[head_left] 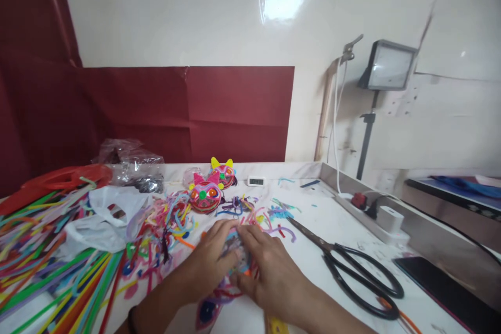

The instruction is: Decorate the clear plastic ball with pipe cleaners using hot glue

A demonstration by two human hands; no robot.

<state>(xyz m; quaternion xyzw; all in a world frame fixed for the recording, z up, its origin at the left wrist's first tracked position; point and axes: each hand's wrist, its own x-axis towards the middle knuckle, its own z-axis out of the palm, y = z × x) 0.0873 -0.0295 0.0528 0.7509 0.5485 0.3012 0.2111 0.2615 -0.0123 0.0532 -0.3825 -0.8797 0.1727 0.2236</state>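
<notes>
Both hands are around a small round craft piece low on the table. It has a pale bluish, shiny middle and coloured edges, and much of it is hidden by fingers. My left hand curls over its left side, the thumb lying across the front. From the right, my right hand holds the other side with bent fingers. Just beyond stand two cat-like faces made of fuzzy pipe cleaners: a pink-eared one and, behind it, a yellow-eared one. Pipe-cleaner scraps lie around the hands.
Large black-handled scissors lie to the right, near a phone and a power strip. Loose pipe cleaners and a white plastic bag cover the left. At the back stands a small digital display.
</notes>
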